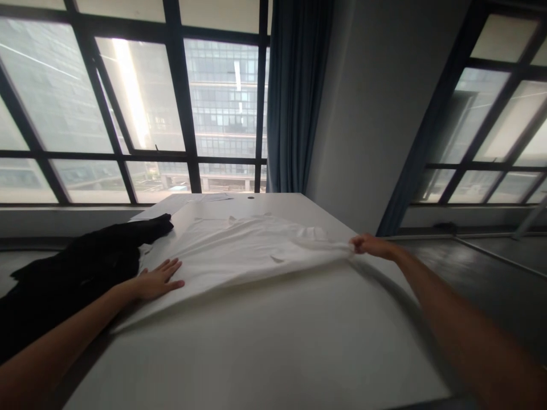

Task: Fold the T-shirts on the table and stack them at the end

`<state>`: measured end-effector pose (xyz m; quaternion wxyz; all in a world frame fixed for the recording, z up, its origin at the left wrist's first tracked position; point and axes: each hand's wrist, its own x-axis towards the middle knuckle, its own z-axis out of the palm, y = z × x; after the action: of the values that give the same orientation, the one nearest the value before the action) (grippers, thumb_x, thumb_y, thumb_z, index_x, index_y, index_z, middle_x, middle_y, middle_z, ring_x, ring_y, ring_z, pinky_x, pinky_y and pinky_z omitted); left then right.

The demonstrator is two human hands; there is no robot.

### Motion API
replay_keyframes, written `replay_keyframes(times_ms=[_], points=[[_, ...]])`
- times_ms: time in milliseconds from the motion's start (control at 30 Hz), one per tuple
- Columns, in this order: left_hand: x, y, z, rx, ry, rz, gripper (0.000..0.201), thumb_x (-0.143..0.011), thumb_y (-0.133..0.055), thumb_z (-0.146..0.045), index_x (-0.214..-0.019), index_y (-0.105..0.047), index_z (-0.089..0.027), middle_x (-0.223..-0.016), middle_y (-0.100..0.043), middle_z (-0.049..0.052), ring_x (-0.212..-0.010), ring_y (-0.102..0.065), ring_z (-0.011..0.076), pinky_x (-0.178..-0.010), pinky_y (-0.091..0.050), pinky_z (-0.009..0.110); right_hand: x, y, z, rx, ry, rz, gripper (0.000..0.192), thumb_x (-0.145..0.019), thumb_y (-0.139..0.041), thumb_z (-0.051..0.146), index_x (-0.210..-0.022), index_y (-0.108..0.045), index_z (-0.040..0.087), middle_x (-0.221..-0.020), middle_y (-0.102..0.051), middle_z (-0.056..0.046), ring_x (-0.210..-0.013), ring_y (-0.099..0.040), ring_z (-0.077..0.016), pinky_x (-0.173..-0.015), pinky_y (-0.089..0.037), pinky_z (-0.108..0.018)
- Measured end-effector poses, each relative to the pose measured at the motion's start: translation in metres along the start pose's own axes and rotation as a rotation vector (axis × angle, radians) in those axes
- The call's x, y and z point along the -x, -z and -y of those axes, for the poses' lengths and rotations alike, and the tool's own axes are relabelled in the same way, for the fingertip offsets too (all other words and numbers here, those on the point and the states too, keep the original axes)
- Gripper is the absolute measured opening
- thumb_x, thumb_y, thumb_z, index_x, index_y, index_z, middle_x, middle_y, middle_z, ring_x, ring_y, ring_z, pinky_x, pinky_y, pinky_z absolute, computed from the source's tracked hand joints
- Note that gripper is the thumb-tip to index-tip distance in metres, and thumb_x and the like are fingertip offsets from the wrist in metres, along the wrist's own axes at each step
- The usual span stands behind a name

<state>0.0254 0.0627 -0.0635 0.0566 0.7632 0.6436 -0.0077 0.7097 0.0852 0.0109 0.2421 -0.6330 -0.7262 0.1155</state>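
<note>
Evidently a white garment is being spread: pinned flat by the open left hand, its edge pinched by the right hand near the table's right edge.

**Free room and obstructions on the worktop**

Near half of the worktop: bare, open to passage from either side. Middle and far part: covered by a spread white cloth, its right edge lifted off the surface. Left edge: heaped black garment, just beside the cloth. Right side: open floor beyond the edge.
</note>
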Motion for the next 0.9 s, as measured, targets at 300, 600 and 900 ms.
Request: replay_keyframes(times_ms=[300,600,900], points=[[0.004,0.012,-0.056,-0.008,-0.174,-0.046,0.075,-0.091,-0.028,-0.066,-0.152,-0.037,-0.022,-0.158,-0.031,0.011,-0.147,-0.023,0.034,-0.116,-0.017,0.058,0.019,-0.048,0.05,0.083,0.025,0.132,0.045,-0.079,-0.065,0.035,-0.118,-0.069,0.013,-0.117,-0.069,-0.016,-0.104,-0.064,-0.0281,-0.095,-0.048,-0.037],[0.038,0.006,-0.053,0.018,-0.23,-0.008,0.081,-0.082,-0.041,-0.072,-0.149,-0.042,-0.027,-0.158,-0.033,0.009,-0.144,-0.03,0.036,-0.114,-0.024,0.056,0.036,-0.021,0.063,-0.274,0.003,0.409,0.034,-0.069,-0.063,0.025,-0.099,-0.072,0.013,-0.092,-0.073,-0.008,-0.087,-0.067,-0.0226,-0.081,-0.052,-0.031],[-0.054,0.023,-0.061,0.043,-0.079,-0.159,0.061,-0.093,-0.027,-0.056,-0.13,-0.061,-0.021,-0.143,-0.054,0.012,-0.13,-0.049,0.0316,-0.106,-0.038,0.049,-0.057,-0.017,0.038,0.166,-0.258,0.431,0.039,-0.081,-0.065,0.049,-0.091,-0.073,0.012,-0.093,-0.074,-0.013,-0.079,-0.07,-0.0202,-0.069,-0.049,-0.025]])
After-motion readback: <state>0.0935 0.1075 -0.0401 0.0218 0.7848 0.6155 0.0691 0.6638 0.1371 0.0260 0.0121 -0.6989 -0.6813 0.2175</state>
